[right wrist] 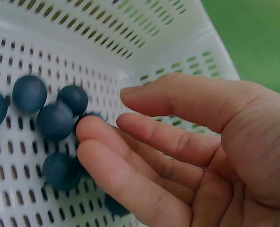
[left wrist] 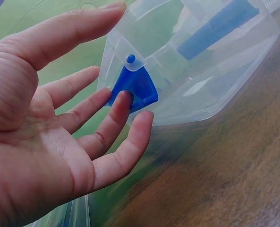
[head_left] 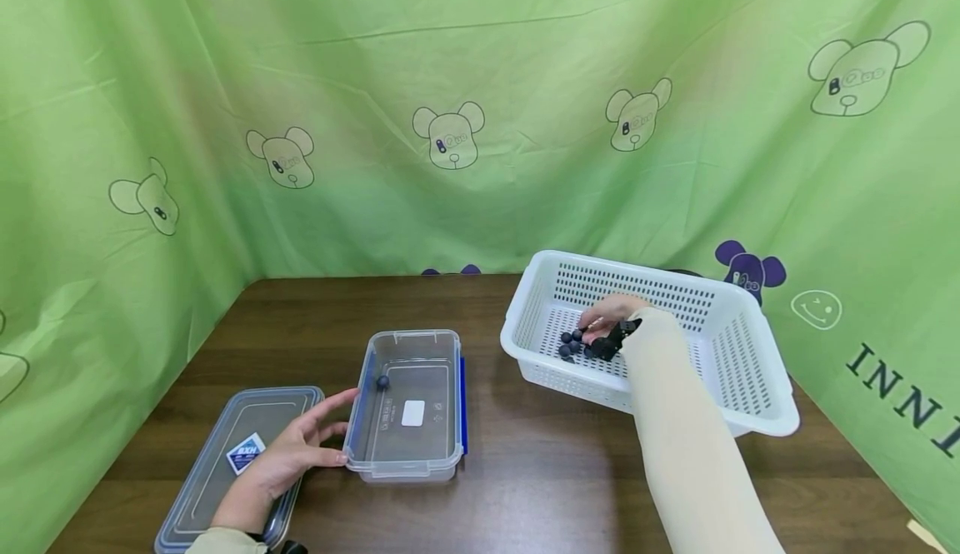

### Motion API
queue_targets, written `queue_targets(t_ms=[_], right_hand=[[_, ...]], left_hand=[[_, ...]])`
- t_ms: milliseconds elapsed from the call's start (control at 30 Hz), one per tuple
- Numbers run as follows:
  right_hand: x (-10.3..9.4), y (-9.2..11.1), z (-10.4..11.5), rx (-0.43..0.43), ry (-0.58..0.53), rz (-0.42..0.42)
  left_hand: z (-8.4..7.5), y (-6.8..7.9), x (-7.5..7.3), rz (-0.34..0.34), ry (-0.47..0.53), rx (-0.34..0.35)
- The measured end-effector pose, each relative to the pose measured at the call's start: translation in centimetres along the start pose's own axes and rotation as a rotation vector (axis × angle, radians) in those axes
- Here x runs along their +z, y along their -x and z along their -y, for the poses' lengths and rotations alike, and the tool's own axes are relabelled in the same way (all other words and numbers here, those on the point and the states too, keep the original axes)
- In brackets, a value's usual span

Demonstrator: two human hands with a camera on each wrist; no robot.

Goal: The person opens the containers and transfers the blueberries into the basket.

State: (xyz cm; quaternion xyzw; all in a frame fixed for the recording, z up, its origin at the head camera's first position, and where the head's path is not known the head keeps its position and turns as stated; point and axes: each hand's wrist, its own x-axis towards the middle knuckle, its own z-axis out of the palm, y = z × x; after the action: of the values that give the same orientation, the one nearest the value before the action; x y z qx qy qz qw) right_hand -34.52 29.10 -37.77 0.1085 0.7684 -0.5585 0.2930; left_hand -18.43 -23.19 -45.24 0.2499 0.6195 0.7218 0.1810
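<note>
In the head view, my left hand (head_left: 288, 450) is at the left side of a clear plastic food container (head_left: 438, 404), its spread fingers and thumb touching that side. A single blueberry (head_left: 383, 381) lies inside the container. The left wrist view shows loosely bent fingers at a blue side clip (left wrist: 142, 87). My right hand (head_left: 611, 311) reaches into a white perforated basket (head_left: 738, 371), close to several blueberries (right wrist: 55, 120) on its floor. In the right wrist view, thumb and fingers stand apart with nothing visible between them; the fingers partly hide some berries.
A clear lid (head_left: 202, 487) with a blue-and-white label lies on the wooden table (head_left: 540, 487), left of the container and partly under my left forearm. A green curtain (head_left: 360, 221) with bear-head drawings hangs behind and around the table.
</note>
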Motion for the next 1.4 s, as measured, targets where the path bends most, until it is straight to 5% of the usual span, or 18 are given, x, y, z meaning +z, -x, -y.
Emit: queue_targets(t_ms=[133,567,967,1400], right_hand=[[0.7,-0.1,1.2,-0.027,-0.110,0.017],[5.4,1.0,7.2,-0.222,-0.103,0.134],[13.5,0.5,9.1,-0.312,0.034,0.234],[23.6,-1.1,8.3,-0.279,0.127,0.367]], left_hand=[[0.0,0.0,0.0,-0.001,-0.006,0.004],[-0.1,0.0,0.1,-0.011,-0.008,-0.004],[0.1,0.0,0.0,-0.008,-0.006,-0.003],[0.0,-0.1,-0.1,-0.008,-0.019,-0.010]])
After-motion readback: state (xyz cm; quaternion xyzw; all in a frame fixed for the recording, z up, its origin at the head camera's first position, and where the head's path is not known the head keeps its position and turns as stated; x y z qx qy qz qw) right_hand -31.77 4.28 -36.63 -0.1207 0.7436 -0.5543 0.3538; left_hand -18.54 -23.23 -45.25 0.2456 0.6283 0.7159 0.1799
